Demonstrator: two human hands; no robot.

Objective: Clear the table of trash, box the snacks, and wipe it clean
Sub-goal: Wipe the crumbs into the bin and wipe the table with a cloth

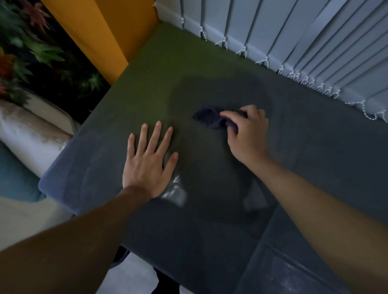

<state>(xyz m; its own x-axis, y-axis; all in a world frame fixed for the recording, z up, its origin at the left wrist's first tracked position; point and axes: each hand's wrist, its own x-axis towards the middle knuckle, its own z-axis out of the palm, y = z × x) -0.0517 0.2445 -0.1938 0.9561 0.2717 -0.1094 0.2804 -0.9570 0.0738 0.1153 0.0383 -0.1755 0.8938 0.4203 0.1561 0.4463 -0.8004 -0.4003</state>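
Bare table (310, 133) beside blinds (302, 40)

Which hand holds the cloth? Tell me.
The right hand: its fingers are curled around the dark cloth on the table. The left hand lies flat, fingers spread, holding nothing.

Two hands are in view: the left hand (147, 165) and the right hand (247, 135), each on its own bare forearm, so two forearms. There is one cloth (212, 119), dark and bunched. One counter (321, 140) carries it. One set of vertical blinds (302, 40) hangs behind, with many slats. One orange panel (100, 22) stands beside one leafy picture (27, 48).
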